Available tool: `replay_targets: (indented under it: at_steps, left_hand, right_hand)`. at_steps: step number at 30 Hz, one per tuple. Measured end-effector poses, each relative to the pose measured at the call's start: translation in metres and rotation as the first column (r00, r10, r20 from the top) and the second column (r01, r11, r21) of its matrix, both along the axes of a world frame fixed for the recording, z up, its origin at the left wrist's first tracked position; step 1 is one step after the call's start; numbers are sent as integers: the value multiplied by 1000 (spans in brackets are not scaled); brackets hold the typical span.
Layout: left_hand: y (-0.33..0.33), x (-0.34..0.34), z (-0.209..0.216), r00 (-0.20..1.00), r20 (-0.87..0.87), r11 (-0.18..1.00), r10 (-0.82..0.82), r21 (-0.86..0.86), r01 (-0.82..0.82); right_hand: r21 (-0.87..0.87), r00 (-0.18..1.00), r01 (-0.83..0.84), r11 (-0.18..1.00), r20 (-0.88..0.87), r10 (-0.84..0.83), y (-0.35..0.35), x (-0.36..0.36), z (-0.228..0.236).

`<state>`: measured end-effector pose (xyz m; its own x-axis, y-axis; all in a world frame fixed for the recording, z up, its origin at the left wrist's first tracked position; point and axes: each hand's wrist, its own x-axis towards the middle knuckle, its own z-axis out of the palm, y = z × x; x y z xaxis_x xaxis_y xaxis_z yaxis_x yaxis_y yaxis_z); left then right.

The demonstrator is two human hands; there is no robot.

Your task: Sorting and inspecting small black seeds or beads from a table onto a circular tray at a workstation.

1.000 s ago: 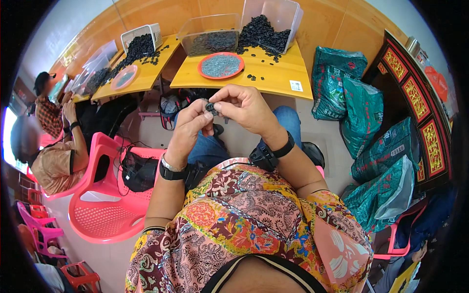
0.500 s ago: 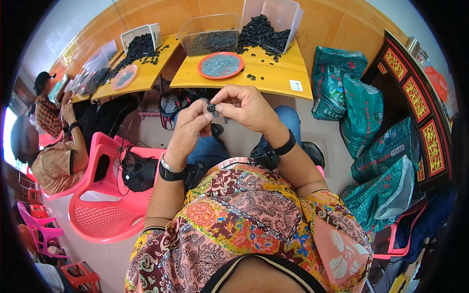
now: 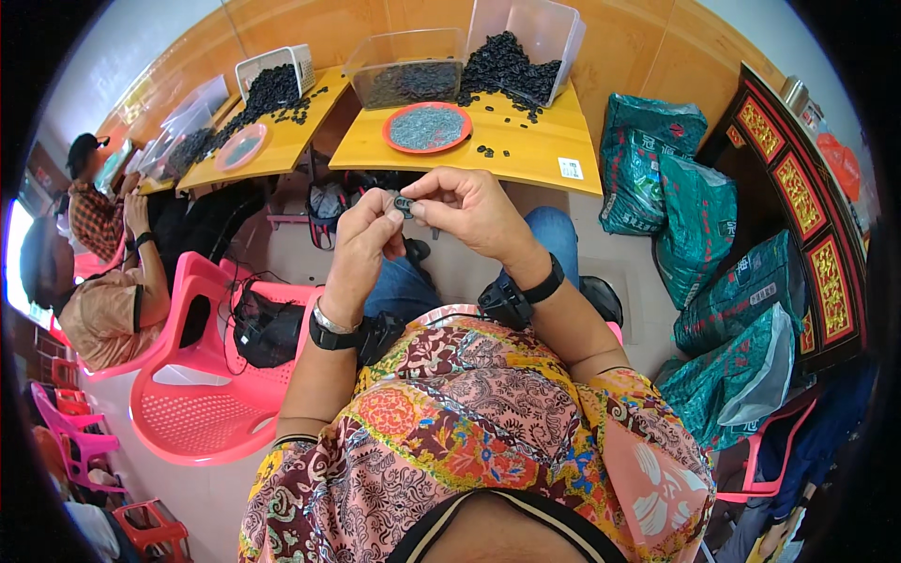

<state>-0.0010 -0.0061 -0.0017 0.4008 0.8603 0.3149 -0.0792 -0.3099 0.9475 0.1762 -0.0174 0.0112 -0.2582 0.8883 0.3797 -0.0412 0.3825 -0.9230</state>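
Note:
A small black plastic piece (image 3: 404,204), with a pale or greyish face, is pinched between my two hands above my lap. My left hand (image 3: 358,236) grips its left side with thumb and forefinger. On its right side the thumb and forefinger of my right hand (image 3: 474,218) close in, the other fingers curled. Just beyond the hands, on the yellow table (image 3: 526,172), lies an orange-red plate (image 3: 428,151) full of small grey bits too fine to name. Behind it, a heap of black plastic pieces (image 3: 507,68) spills from a tipped clear bin (image 3: 564,58).
Another clear bin (image 3: 404,45) of black pieces stands at the back. At right, green sacks (image 3: 696,220) sit by a dark carved cabinet (image 3: 784,183). A pink chair (image 3: 192,413) is at left, near a seated person (image 3: 117,314); another person (image 3: 94,218) sits farther off.
The black piece has been turned in my fingers, so its pale face now shows. Both hands have shifted only slightly and still hold it between them.

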Motion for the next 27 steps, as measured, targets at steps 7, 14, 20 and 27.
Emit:
replay_targets:
  at_steps: [7, 14, 20, 27]
  left_hand:
    - [1, 1, -4, 999, 29, 999, 47, -10, -46]
    - [-4, 5, -5, 993, 96, 997, 69, -29, -66]
    - [-3, 3, -1, 998, 60, 998, -30, 58, 27]
    - [-7, 2, 2, 978, -69, 842, 198, 523, -134]
  right_hand:
    - [39, 998, -23, 999, -59, 25, 2, -5, -5]
    - [28, 994, -11, 1000, -105, 14, 3, -9, -9]
    - [-5, 987, -72, 997, -142, 70, -2, -1, 0]
    - [-26, 967, -186, 982, -184, 179, -9, -1, 9]
